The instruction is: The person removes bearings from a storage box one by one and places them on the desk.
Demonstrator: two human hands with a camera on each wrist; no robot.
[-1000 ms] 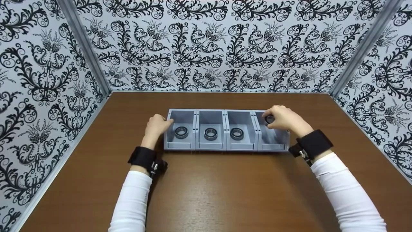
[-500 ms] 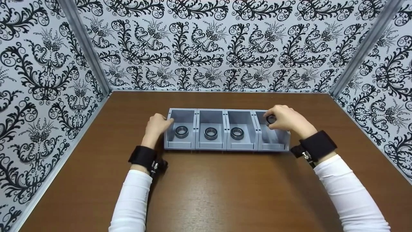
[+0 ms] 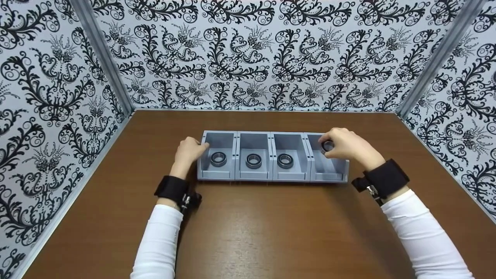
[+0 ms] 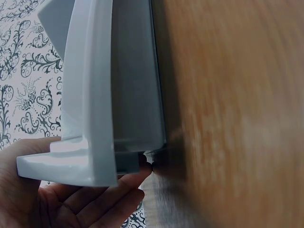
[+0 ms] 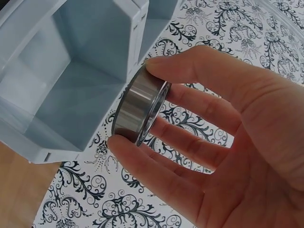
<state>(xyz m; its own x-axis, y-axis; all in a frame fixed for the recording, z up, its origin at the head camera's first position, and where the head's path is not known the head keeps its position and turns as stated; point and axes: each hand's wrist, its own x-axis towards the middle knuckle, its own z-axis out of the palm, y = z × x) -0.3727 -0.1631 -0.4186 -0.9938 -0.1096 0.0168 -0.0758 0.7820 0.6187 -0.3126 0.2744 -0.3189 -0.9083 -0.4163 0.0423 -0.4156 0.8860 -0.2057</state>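
"Bearings point(image 3: 254, 166), first of all: how many are there?"

"Four. Three lie flat, one on the floor of each of the first three bins point(image 3: 253, 176) counting from the left. The fourth, the held bearing point(image 5: 135, 107), is at the rightmost bin point(image 3: 329, 177); I can't tell exactly how high it sits against the rim."

"What has hold of it?"

"One right hand point(image 3: 348, 145). The thumb pinches one edge and a fingertip the opposite edge, with the other fingers passing behind. The ring is tilted."

"And the left hand point(image 3: 190, 150)?"

"It grips the outer left wall of the leftmost bin point(image 3: 216, 175), thumb over the top edge, fingers down the outside."

"How many bins altogether?"

"Four, touching in a single row. They're smooth, pale blue-grey and look like plastic, box-shaped, each with a low lip along the near side."

"What are the bearings like?"

"Short round rings with a wide hole. The outer band is shiny metal, and the faces of the three lying flat show dark."

"What else do you count?"

"Two black wrist straps point(image 3: 171, 188) with small metal fittings, two white sleeves point(image 3: 157, 244) with soft creases, and one brown tabletop point(image 3: 248, 232), wood-grained and slightly glossy. Three panels point(image 3: 240, 58) carry black scrollwork on white, with two grey posts point(image 3: 102, 58) at the far corners."
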